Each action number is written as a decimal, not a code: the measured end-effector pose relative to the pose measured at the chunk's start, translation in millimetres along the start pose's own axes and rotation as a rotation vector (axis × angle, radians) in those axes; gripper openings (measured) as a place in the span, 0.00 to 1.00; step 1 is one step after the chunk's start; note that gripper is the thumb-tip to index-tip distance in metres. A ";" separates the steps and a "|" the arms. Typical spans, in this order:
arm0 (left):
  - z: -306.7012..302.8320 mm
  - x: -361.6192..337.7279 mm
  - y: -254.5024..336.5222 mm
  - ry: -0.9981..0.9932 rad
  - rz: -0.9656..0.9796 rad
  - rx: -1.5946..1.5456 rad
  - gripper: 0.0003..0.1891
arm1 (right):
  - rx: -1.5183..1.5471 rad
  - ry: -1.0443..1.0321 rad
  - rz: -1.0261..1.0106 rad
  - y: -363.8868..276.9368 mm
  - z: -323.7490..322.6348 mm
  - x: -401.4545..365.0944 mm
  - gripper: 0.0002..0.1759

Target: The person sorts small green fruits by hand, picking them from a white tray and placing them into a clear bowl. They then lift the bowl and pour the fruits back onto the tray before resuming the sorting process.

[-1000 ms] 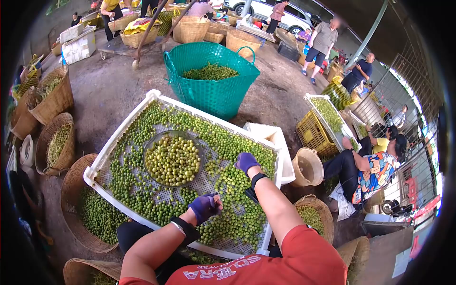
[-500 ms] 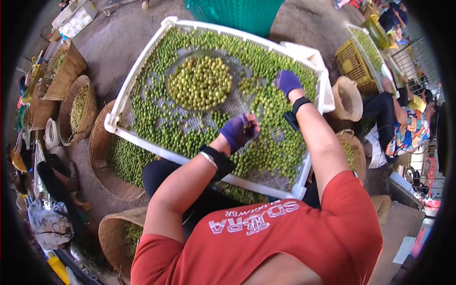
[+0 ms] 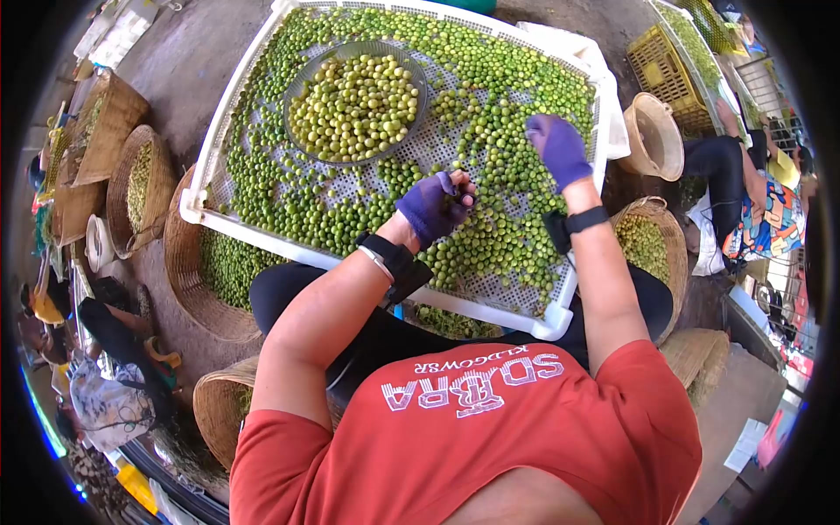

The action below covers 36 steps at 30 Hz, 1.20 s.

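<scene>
Small round green fruits [image 3: 289, 210] lie spread over a white perforated tray [image 3: 262, 248]. A clear bowl [image 3: 423, 90] of paler, yellowish fruits stands on its left part. My left hand [image 3: 433, 208], in a purple fingerless glove, is over the middle of the tray, below the bowl, with its fingers curled together; what they hold is too small to name. Over the right part is my right hand [image 3: 560, 150], also gloved in purple. Its fingers are bent and drawn together near the fruits, and anything between them is hidden.
Woven baskets [image 3: 179, 262] of fruit stand at the left, and another basket [image 3: 665, 236] is at the right. A pale bucket [image 3: 654, 140] and a yellow crate [image 3: 665, 74] are farther right. Other people sit at both sides, one in patterned clothing [image 3: 774, 223].
The view has tilted, so the tray and bowl appear higher. Relative to the tray, my right hand has shifted right and toward me. My left hand stays below the bowl, fingers still curled.
</scene>
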State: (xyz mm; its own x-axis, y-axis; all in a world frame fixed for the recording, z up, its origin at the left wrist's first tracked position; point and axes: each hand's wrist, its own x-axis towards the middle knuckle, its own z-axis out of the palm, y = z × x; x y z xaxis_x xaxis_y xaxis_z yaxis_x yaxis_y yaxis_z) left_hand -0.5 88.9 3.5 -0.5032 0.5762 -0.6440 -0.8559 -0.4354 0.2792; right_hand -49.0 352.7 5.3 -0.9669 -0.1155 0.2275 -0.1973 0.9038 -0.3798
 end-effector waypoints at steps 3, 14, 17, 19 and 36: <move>8.2 -7.0 14.1 0.064 0.099 0.579 0.11 | -0.210 -0.117 -0.042 29.9 1.1 -6.0 0.06; 39.6 85.8 49.6 0.403 0.615 1.660 0.12 | -0.101 -0.052 -0.029 31.2 -3.7 -4.8 0.06; 41.2 100.3 48.7 0.476 0.713 1.846 0.11 | -0.021 -0.007 -0.181 10.7 1.5 11.8 0.04; 46.2 101.3 53.3 0.452 0.643 1.902 0.12 | -0.013 -0.083 -0.268 1.4 19.4 23.8 0.04; 36.6 85.8 53.1 0.372 0.598 1.580 0.12 | 0.171 -0.051 -0.022 8.3 29.3 16.2 0.09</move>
State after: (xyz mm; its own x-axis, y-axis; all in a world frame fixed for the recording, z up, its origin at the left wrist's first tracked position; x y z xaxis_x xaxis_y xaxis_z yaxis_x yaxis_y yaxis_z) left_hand -93.4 140.5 -10.9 -0.9118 0.3243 -0.2518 0.0295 0.6634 0.7476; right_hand -71.0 346.3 -20.4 -0.9682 -0.1589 0.1931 -0.2386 0.8180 -0.5234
